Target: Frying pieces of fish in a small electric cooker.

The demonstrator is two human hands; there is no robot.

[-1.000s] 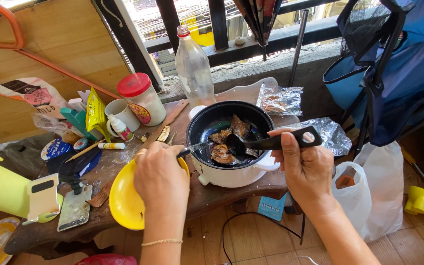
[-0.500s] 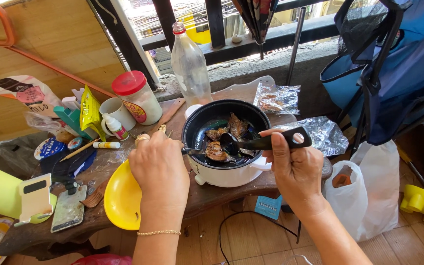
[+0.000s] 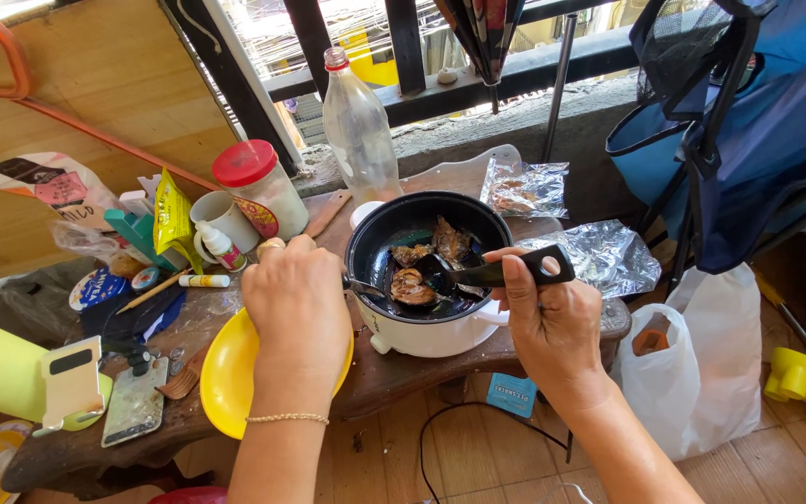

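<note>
1. L hand (image 3: 296,303) is fisted round a thin metal utensil (image 3: 363,286); only the tip shows, poking over the pot rim toward the food. Can't tell if it's a fork or a spoon.
2. R hand (image 3: 552,322) is closed on the handle of a black ladle (image 3: 478,273), thumb on top; the scoop end sits inside the pot, touching a browned piece of fish (image 3: 411,287).
3. Pot (image 3: 426,331): white outside w/ dark inner bowl, standing on a wooden table (image 3: 394,373) between both hands. More cooked pieces lie toward the back of the bowl.
4. Yellow plate (image 3: 230,373) lies just under the L wrist, right beside the pot, overhanging the table edge.
5. Behind the L hand: white mug (image 3: 221,217), jar w/ red lid (image 3: 258,187), clear plastic bottle (image 3: 358,126) standing upright.
6. Far L on the table: phone (image 3: 135,401) lying flat, yellow snack packet (image 3: 170,219), small tubes & tins.
7. R of the pot: crumpled foil (image 3: 608,257); a white plastic bag (image 3: 711,364) sits on the floor below.
</note>
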